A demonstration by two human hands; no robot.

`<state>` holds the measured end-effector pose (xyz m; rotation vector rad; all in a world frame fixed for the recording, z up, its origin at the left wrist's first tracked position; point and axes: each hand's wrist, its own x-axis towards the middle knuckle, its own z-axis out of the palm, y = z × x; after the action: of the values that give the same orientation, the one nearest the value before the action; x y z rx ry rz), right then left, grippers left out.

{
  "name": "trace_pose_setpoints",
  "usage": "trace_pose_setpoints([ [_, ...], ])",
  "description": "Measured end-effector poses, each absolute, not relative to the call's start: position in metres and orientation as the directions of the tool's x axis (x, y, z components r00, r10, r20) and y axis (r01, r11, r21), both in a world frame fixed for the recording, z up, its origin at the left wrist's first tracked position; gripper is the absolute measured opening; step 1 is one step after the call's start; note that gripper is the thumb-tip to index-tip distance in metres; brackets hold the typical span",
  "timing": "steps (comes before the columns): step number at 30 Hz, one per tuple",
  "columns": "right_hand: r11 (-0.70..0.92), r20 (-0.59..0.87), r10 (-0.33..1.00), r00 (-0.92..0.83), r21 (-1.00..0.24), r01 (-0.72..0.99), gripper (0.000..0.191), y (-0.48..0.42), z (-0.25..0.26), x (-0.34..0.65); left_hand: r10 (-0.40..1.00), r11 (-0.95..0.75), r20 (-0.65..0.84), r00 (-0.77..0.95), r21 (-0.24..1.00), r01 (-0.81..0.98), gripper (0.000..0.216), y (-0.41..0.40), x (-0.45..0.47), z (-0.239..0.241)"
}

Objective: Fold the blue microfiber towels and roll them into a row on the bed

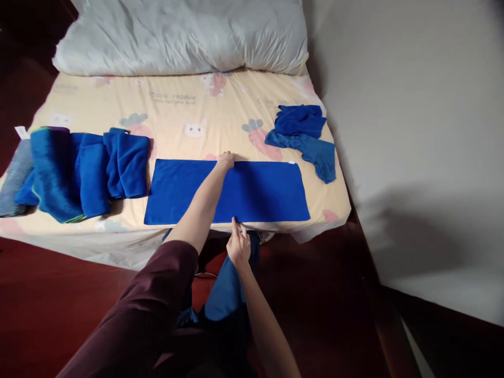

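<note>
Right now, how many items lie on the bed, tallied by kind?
Flat blue towel under left hand and right hand: 1
Folded blue towels at left: about 4, edges overlap
Crumpled blue cloths at right: 2
Grey cloth: 1
Pillow: 1
Total: about 9

Royal-blue cloth (252, 191), cream cartoon-print sheet (177, 113), seemingly white pillow (181, 34), maroon sleeve (149, 310)
</note>
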<state>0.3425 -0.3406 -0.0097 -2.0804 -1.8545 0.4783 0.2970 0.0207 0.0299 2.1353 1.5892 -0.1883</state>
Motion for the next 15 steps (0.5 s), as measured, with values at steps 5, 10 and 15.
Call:
trace_pose_setpoints([
  [5,-0.113,-0.018,0.993,0.117,-0.442,0.890,0.074,-0.341,-0.007,0.337,0.887,-0.135,-0.386,0.253,0.308,0.942,0.039,0.019,0.295,0.034],
  [10,-0.107,0.005,0.992,0.124,-0.473,0.875,0.068,-0.351,-0.009,0.342,0.908,-0.079,-0.348,0.231,0.400,0.913,0.031,0.023,0.291,0.044],
  [15,-0.122,0.000,0.990,0.140,-0.489,0.863,0.064,-0.351,-0.013,0.352,0.923,-0.057,-0.300,0.243,0.516,0.855,0.032,0.028,0.287,0.039],
])
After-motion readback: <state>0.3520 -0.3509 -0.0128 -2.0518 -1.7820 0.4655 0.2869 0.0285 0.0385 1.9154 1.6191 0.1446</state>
